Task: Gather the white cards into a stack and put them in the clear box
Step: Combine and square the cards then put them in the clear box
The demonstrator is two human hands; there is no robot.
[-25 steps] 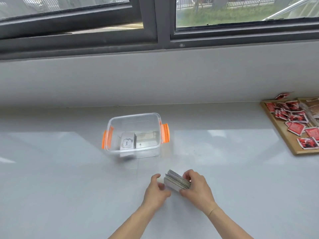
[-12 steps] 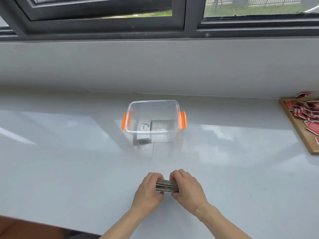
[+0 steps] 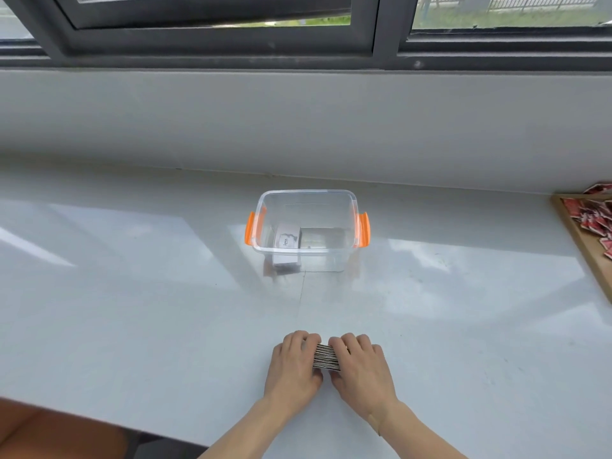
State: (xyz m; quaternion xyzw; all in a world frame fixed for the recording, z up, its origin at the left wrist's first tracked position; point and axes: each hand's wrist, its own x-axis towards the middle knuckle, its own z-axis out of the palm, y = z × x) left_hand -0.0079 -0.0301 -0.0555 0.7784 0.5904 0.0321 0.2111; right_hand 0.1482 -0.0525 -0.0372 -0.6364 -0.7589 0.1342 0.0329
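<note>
While pressed between left hand, right hand, card stack

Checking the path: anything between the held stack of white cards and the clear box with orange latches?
Nothing: in the head view, only bare glossy white countertop separates the card stack from the clear box.

We count: 2 hands, left hand + right hand. 1 stack of white cards btwn them. 1 clear box, 2 orange latches. 2 card piles inside. 1 wooden tray, many red packets, too jumbled to count.
</note>
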